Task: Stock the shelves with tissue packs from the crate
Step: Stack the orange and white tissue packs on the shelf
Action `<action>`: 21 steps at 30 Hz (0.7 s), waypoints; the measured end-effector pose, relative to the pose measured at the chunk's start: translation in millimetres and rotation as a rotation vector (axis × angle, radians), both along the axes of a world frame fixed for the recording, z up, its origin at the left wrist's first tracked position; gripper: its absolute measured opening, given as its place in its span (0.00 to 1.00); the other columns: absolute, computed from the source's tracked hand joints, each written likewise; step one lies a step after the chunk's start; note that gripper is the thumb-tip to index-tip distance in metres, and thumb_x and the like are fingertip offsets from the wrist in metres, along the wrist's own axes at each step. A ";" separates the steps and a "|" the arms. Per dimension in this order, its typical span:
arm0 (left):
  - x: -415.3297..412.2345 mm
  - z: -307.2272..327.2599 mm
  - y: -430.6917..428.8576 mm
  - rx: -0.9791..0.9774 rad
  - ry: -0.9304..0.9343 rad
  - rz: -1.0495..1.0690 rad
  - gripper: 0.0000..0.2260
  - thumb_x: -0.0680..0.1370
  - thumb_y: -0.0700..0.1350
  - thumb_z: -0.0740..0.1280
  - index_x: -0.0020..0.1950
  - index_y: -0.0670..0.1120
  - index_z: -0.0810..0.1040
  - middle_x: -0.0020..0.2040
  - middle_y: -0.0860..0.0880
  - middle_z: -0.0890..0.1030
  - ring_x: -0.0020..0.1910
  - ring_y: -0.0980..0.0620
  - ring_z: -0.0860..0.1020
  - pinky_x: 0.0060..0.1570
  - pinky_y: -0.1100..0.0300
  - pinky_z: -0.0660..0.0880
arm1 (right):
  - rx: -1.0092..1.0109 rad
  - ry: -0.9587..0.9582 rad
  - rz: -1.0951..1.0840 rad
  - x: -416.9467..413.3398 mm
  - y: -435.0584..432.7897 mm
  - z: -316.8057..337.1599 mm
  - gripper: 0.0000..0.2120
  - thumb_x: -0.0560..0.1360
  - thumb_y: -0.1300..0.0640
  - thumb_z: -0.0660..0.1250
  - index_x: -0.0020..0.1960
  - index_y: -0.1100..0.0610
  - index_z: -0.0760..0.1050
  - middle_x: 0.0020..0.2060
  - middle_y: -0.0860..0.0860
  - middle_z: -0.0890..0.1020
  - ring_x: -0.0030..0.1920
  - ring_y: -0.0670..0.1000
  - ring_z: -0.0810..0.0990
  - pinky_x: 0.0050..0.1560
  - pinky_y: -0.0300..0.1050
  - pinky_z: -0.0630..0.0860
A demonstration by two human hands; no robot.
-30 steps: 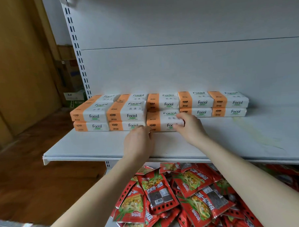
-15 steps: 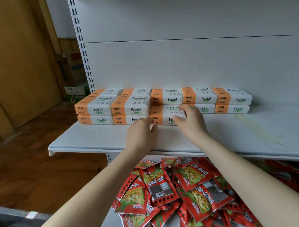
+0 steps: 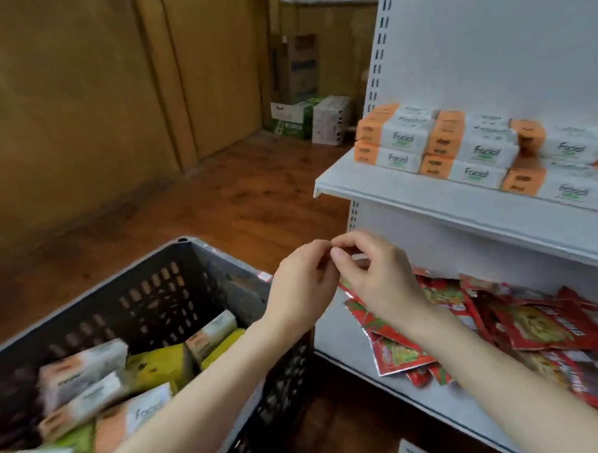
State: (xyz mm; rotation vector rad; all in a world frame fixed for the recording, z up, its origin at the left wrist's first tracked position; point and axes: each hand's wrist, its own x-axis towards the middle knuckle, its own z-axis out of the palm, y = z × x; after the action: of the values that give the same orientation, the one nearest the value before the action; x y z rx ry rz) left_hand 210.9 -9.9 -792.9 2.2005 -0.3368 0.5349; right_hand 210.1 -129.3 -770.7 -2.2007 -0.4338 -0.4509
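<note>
Tissue packs [image 3: 476,151], orange and white, marked "Facial". Head view, the only one.

Location one: upper shelf [image 3: 409,204], left end, stacked two high in a row, with one lone pack in front at the right edge.

Location two: more tissue packs [image 3: 81,379] lie jumbled in the dark slotted crate [image 3: 163,300] at lower left, mixed with yellow-green packs [image 3: 159,362].

My left hand [image 3: 303,287] and right hand [image 3: 378,281] are in mid-air between crate and shelf, touching each other at the tips. My fingers [image 3: 351,239] are curled close on both hands, and I see nothing held in either.

Lower shelf [image 3: 344,347]: a heap of red snack packets [image 3: 535,325].

Background: wooden floor [image 3: 221,202], cardboard boxes [image 3: 306,119] by the wall. The whole frame is somewhat blurred.
</note>
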 end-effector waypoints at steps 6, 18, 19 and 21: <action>-6.0 -75.7 118.9 0.062 0.276 0.155 0.10 0.76 0.41 0.61 0.55 0.43 0.78 0.49 0.46 0.82 0.49 0.47 0.79 0.48 0.57 0.73 | -0.203 0.272 0.206 14.2 121.2 -57.3 0.10 0.76 0.60 0.64 0.55 0.60 0.78 0.52 0.55 0.81 0.55 0.53 0.77 0.55 0.39 0.68; 52.7 -210.8 216.3 0.450 0.749 0.288 0.15 0.77 0.45 0.62 0.61 0.40 0.68 0.59 0.40 0.74 0.59 0.40 0.72 0.57 0.50 0.69 | -0.651 0.847 0.170 61.1 200.1 -142.2 0.17 0.79 0.63 0.54 0.67 0.61 0.66 0.66 0.58 0.71 0.63 0.57 0.72 0.58 0.45 0.71; 57.1 -217.7 216.1 0.491 0.768 0.277 0.17 0.77 0.46 0.63 0.62 0.40 0.67 0.60 0.41 0.73 0.60 0.40 0.71 0.57 0.50 0.69 | -0.655 0.858 0.155 64.9 198.4 -145.5 0.16 0.79 0.64 0.53 0.67 0.61 0.66 0.65 0.58 0.71 0.63 0.57 0.72 0.58 0.46 0.71; 65.0 -229.7 214.3 0.559 0.793 0.273 0.18 0.76 0.46 0.64 0.64 0.41 0.66 0.61 0.42 0.73 0.61 0.41 0.71 0.58 0.51 0.69 | -0.655 0.869 0.124 73.0 195.1 -151.7 0.16 0.79 0.65 0.53 0.66 0.63 0.67 0.64 0.59 0.72 0.63 0.58 0.72 0.60 0.48 0.71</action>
State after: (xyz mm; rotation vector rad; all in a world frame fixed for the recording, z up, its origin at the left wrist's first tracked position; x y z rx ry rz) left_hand 275.9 204.4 -1022.6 2.8017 0.2786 -0.3679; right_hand 283.0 65.9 -922.5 -2.6828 -0.2385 0.8183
